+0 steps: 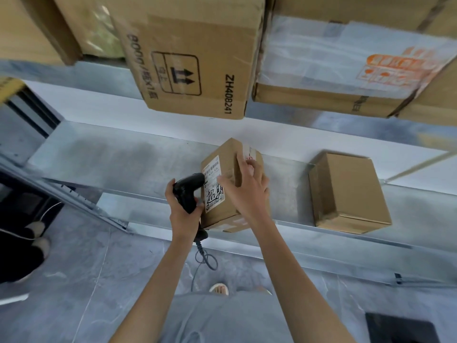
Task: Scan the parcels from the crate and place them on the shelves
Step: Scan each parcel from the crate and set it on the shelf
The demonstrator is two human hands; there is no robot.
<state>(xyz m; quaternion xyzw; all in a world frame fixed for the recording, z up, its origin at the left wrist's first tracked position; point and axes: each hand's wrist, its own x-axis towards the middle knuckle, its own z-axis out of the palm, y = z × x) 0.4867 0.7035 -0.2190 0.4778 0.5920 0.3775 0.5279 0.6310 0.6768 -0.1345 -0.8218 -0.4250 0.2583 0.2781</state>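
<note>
A small brown cardboard parcel (228, 216) with a white shipping label stands on the lower metal shelf (118, 167), near its front edge. My right hand (243, 186) rests over the parcel's top and front, thumb on the label and fingers spread over the top edge. My left hand (183, 209) grips a black handheld scanner (189, 189), its head almost touching the label's left side. The scanner's cable (206, 258) hangs below in a loop. The crate is out of view.
A second small brown box (348, 191) sits on the same shelf to the right. The upper shelf holds large cartons (195, 68) and a plastic-wrapped box (346, 70). A person's dark-clad legs (22, 251) stand at left. A dark object (400, 328) lies on the floor at bottom right.
</note>
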